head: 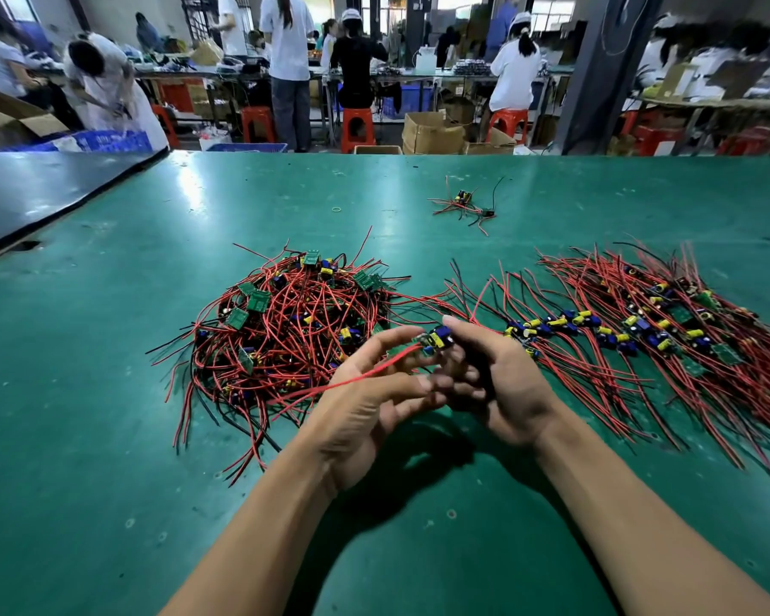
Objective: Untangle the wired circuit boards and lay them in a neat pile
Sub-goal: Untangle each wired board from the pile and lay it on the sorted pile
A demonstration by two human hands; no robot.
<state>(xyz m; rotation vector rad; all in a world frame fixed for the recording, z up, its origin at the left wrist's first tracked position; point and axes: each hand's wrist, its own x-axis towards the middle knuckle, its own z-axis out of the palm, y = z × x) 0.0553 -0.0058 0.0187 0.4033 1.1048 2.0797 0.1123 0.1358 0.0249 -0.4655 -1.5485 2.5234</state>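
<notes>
- A person's left hand (374,411) and right hand (501,384) meet just above a green table (107,437), fingertips turned toward each other.
- Between the fingertips is one small circuit board (436,340) with blue and yellow parts. Each forefinger curls in and pinches it from its own side. The thumbs are blurred, so their part in the hold cannot be told.
- A red wire (361,373) runs from the board across the left fingers, slanting back and to the left, away from the right hand.
- A tangled heap (285,331) of boards and wires lies ahead and to the left of the left hand, close by it.
- The neat pile (641,331) spreads to the right of the right hand. Its boards sit in rows and its wires trail toward the person.
- Judged from this, the right hand is nearer the neat pile. The held board would go rightward, and its wire would need swinging round to lie along the others.
</notes>
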